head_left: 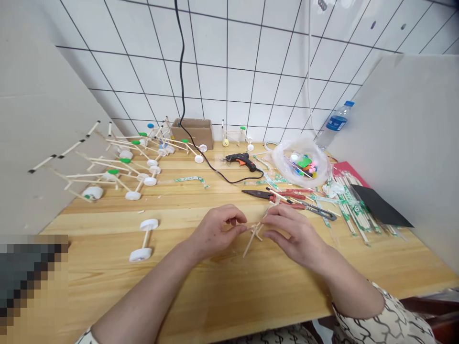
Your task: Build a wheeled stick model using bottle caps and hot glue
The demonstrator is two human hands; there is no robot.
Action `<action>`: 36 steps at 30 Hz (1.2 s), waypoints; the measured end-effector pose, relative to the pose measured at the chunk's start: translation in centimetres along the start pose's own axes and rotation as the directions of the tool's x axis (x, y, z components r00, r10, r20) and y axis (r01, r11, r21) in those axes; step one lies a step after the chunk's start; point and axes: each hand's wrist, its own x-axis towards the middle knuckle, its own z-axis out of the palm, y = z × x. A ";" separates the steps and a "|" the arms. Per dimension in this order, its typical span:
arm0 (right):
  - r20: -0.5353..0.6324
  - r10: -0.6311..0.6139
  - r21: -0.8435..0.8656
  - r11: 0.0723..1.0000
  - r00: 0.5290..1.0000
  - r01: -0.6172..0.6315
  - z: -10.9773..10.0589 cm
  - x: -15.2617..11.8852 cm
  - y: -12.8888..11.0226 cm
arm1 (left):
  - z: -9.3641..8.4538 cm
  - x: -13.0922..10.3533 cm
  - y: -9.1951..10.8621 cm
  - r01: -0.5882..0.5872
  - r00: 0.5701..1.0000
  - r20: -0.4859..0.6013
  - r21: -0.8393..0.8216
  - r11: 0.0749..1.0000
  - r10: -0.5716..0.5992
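A small frame of pale wooden sticks [254,232] is between my hands over the middle of the table. My right hand [292,231] has its fingers closed on the frame's upper right part. Its thumb lies beside the sticks. My left hand [220,229] is at the frame's left side, thumb and forefinger pinched together at the end of a stick; the exact contact is small. A black-tipped stick [278,195] lies just beyond my right hand, by red-handled pliers [294,193]. Left of my left hand, two white wheels joined by a stick [146,239] rest on the table.
Several stick bicycle models [118,165] fill the back left. A black glue gun [240,161], cardboard box [193,133], plastic bag of coloured pieces [303,165] and water bottle [336,125] stand behind. Wrapped sticks [355,205] and black card [382,205] lie right.
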 end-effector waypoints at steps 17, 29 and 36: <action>0.149 -0.082 -0.140 0.985 0.985 0.103 0.5 2.6 -0.9 | 1.4 -0.3 -0.2 -0.296 0.940 -0.105 0.216 0.930 0.323; 0.143 -0.080 -0.103 0.990 0.987 0.096 0.7 2.8 -0.3 | 1.9 0.0 -0.8 -0.389 0.902 -0.100 0.232 0.892 0.419; 0.119 -0.089 -0.154 0.982 0.989 0.107 0.8 2.5 -0.6 | 1.8 0.0 -0.5 -0.358 0.919 -0.087 0.227 0.906 0.385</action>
